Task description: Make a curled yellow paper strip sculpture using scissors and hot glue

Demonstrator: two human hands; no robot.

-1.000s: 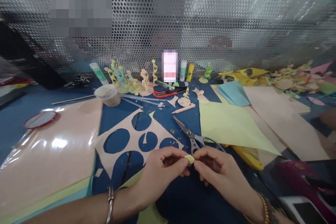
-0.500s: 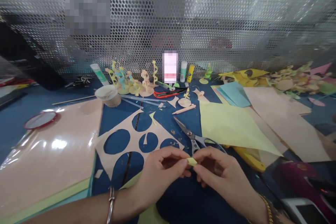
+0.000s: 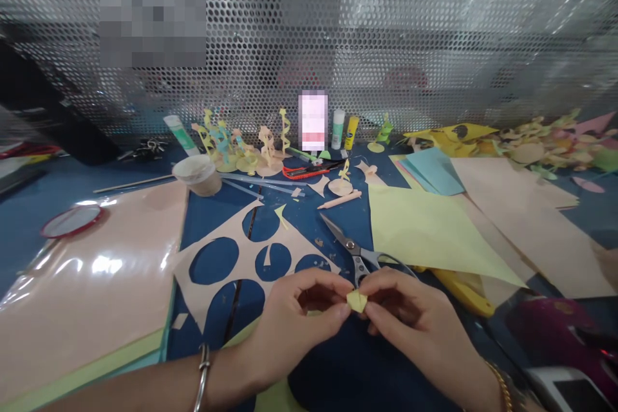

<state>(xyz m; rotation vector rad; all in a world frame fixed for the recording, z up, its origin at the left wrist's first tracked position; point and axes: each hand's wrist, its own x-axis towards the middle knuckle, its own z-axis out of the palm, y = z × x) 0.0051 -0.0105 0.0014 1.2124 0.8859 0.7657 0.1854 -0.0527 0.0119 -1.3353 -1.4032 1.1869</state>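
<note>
A small folded piece of yellow paper is pinched between my two hands, low in the middle of the head view. My left hand grips its left edge with thumb and forefinger. On the opposite side, my right hand pinches it the same way. The paper looks roughly five-sided and faces me. Just beyond my fingers lie metal scissors, blades pointing away to the left, handles partly behind my right hand. A pink paper sheet with round holes lies beyond my left hand.
Paper stacks flank me: pink in plastic left, yellow right. A tub, glue sticks, a red cutter and curled paper figures stand along the perforated metal wall. A purple object sits right.
The folded yellow paper has turned and now shows more of its flat face between my fingertips. Both hands stay nearly in place, and the rest of the table looks unchanged.
</note>
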